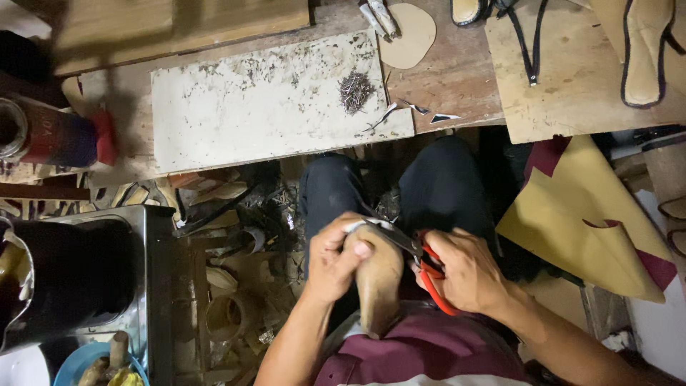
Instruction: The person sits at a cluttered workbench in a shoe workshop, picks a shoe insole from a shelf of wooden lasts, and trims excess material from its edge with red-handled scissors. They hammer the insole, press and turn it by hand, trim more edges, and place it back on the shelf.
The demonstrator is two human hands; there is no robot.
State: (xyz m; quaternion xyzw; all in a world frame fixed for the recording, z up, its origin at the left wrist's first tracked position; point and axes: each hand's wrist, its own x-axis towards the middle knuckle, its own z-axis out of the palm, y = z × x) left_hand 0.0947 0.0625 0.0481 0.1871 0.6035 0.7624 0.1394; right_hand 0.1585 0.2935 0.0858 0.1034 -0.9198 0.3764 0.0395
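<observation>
My left hand (336, 259) grips a tan wooden shoe form (379, 286) that rests upright against my lap, thumb pressed on its top where a pale strip of material lies. My right hand (464, 270) is closed around red-handled pincers (429, 275), whose dark jaws reach to the top of the form beside my left thumb. Both hands are over my dark trousers (443, 186).
A worn white board (271, 100) on the bench carries a pile of small nails (355, 91). Tan insole cutouts (409, 34), a plywood sheet (572, 78) with sandal parts, yellow sheet material (579, 221), a tin (43, 132) and a metal box (153, 271) surround me.
</observation>
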